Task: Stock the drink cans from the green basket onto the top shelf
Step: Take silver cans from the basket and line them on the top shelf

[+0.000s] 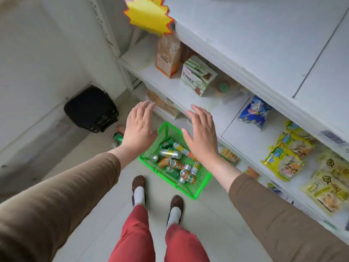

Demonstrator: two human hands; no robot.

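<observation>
A green plastic basket [190, 190] stands on the floor in front of my feet, beside the white shelf unit. Several drink cans [171, 153] lie in it, green, orange and silver ones mixed. My left hand [138, 128] hovers above the basket's left side with straight fingers, holding nothing. My right hand [203, 136] hovers above the basket's right side, palm down and flat, also holding nothing, and it hides part of the basket. The top shelf [255, 40] is a bare white surface at the upper right.
Two loose cans [118, 137] lie on the floor left of the basket, near a black case [90, 108] against the wall. Lower shelves hold boxes [197, 75] and snack bags [287, 154]. A yellow starburst sign [149, 15] hangs at the shelf corner.
</observation>
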